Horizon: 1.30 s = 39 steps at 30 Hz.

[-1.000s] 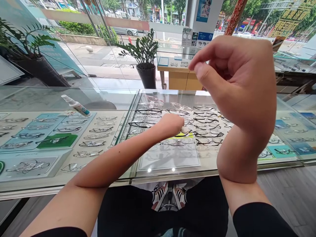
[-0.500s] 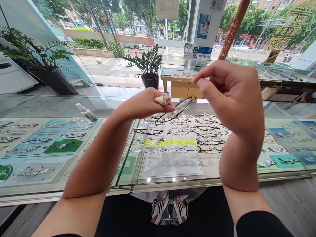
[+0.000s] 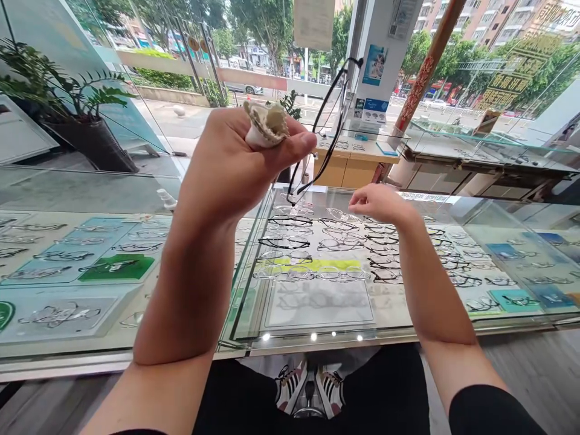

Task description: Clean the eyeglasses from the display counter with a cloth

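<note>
My left hand (image 3: 244,163) is raised over the counter, closed on a pair of dark-rimmed eyeglasses (image 3: 338,142) and a bunched white cloth (image 3: 268,130). The cloth pokes out of the top of the fist, while the glasses stick out past the thumb, tilted steeply with their rims to the right. Lower and to the right, apart from those glasses, my right hand (image 3: 378,203) hovers above the far part of the glass display case (image 3: 312,335). Its fingers are curled together; whether anything is between them is hidden. Rows of eyeglasses (image 3: 339,243) lie under the glass.
A white spray bottle (image 3: 167,199) stands on the glass at left, partly behind my left wrist. More eyeglasses (image 3: 63,257) lie in the left case. Beyond are a potted plant (image 3: 88,142), a wooden cabinet (image 3: 342,172) and large street windows.
My left hand has risen and come closer with the glasses and cloth, turning the glasses steeper. My right hand has dropped and moved farther away, over the case.
</note>
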Tool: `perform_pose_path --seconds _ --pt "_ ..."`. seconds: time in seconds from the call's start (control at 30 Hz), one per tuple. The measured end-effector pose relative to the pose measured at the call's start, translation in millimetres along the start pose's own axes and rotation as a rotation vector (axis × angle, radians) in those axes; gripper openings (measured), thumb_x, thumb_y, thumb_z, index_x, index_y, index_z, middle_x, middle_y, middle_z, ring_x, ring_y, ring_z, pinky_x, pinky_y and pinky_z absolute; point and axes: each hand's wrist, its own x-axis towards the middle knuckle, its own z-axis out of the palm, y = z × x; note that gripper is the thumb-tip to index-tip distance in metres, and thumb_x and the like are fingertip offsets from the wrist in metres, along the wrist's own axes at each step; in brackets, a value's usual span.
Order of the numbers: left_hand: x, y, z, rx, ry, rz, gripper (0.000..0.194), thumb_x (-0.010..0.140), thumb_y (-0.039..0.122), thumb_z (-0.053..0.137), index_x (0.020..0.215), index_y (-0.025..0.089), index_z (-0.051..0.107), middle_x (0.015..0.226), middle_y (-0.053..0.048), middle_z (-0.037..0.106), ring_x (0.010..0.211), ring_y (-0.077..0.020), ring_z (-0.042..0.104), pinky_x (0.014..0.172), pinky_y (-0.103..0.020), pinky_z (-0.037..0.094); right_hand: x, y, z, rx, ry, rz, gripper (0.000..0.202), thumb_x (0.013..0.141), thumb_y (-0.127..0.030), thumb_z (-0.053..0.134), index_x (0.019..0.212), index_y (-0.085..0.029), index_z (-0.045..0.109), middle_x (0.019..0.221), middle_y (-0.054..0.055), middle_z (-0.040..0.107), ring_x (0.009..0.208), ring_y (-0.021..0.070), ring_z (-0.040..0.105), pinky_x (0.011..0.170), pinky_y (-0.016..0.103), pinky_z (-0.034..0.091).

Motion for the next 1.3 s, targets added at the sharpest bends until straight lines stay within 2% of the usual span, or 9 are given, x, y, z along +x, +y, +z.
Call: perform_pose_path --seconds 0.07,0.1,0.2,0.3,0.43,0.73,0.93,1.07,1.3 --pt "-1.3 5.2 -1.7 0.005 0.010 0.032 0.009 0.081 0.025 0.083 0.077 0.018 0.082 0.061 0.003 0.057 0.053 -0.0085 0.045 0.050 -0.028 0.028 11.6 8.8 25.5 -0.104 -0.150 0.073 0.015 0.095 -0.032 0.073 0.100 -0.025 0.085 0.104 0.004 0.083 0.088 0.0197 0.069 0.071 0.032 0.042" --pt "-1.7 7.6 -2.3 0.007 0.014 0.042 0.008 0.082 0.025 0.082 0.076 0.018 0.082 0.060 0.003 0.057 0.052 -0.0084 0.045 0.050 -0.028 0.028 14.3 12.0 37.7 -0.130 -0.164 0.089 0.014 0.094 -0.032 0.075 0.100 -0.025 0.086 0.108 0.005 0.083 0.091 0.0208 0.070 0.071 0.031 0.042" --pt "-2.6 12.4 -2.7 -0.003 0.021 0.066 0.008 0.083 0.022 0.082 0.075 0.019 0.080 0.058 0.003 0.056 0.052 -0.0097 0.045 0.052 -0.030 0.027 13.3 18.3 65.3 -0.163 -0.151 0.095 0.016 0.097 -0.032 0.075 0.104 -0.025 0.087 0.114 0.007 0.083 0.098 0.0231 0.071 0.073 0.032 0.042" --pt "-3.3 13.8 -2.3 -0.015 0.037 0.078 0.011 0.082 0.026 0.086 0.073 0.024 0.081 0.059 0.002 0.057 0.053 -0.0133 0.045 0.053 -0.034 0.026 8.4 22.1 77.3 -0.176 -0.122 0.099 0.018 0.100 -0.032 0.072 0.107 -0.025 0.087 0.115 0.009 0.082 0.100 0.0241 0.071 0.077 0.034 0.043" --pt "-4.6 14.1 -1.5 0.016 0.058 0.091 0.011 0.084 0.029 0.088 0.073 0.027 0.084 0.062 0.000 0.058 0.054 -0.0155 0.045 0.055 -0.037 0.027 7.3 26.1 79.6 -0.182 -0.113 0.084 0.018 0.101 -0.030 0.069 0.104 -0.025 0.086 0.110 0.007 0.082 0.096 0.0228 0.069 0.083 0.034 0.043" --pt "-4.5 13.1 3.6 0.056 0.066 0.081 0.008 0.082 0.023 0.086 0.075 0.021 0.084 0.059 0.002 0.058 0.053 -0.0119 0.046 0.051 -0.033 0.027 11.6 34.1 87.1 -0.155 -0.100 0.038 0.024 0.103 -0.027 0.061 0.102 -0.024 0.085 0.106 0.006 0.080 0.096 0.0222 0.068 0.096 0.038 0.042" --pt "-4.1 17.5 9.6 0.108 0.074 -0.003 0.006 0.080 0.019 0.082 0.074 0.017 0.082 0.057 0.005 0.059 0.052 -0.0076 0.046 0.051 -0.027 0.030 15.7 34.1 91.7 -0.155 -0.084 0.021 0.023 0.104 -0.025 0.061 0.104 -0.023 0.083 0.107 0.007 0.080 0.100 0.0239 0.068 0.097 0.040 0.041" --pt "-4.4 15.9 9.6 0.115 0.080 -0.001 0.005 0.079 0.018 0.083 0.074 0.018 0.082 0.057 0.005 0.060 0.053 -0.0076 0.047 0.052 -0.026 0.031 10.0 31.9 85.1 -0.145 -0.078 -0.034 0.024 0.105 -0.027 0.061 0.115 -0.025 0.082 0.113 0.008 0.078 0.103 0.0241 0.068 0.095 0.038 0.041" --pt "-4.2 12.3 8.9 0.117 0.073 0.014 0.005 0.080 0.017 0.084 0.076 0.015 0.083 0.058 0.004 0.059 0.052 -0.0070 0.046 0.051 -0.026 0.030 0.9 20.5 83.4 -0.170 -0.234 -0.148 0.011 0.097 -0.029 0.075 0.102 -0.027 0.085 0.116 0.006 0.080 0.107 0.0253 0.071 0.091 0.035 0.042"
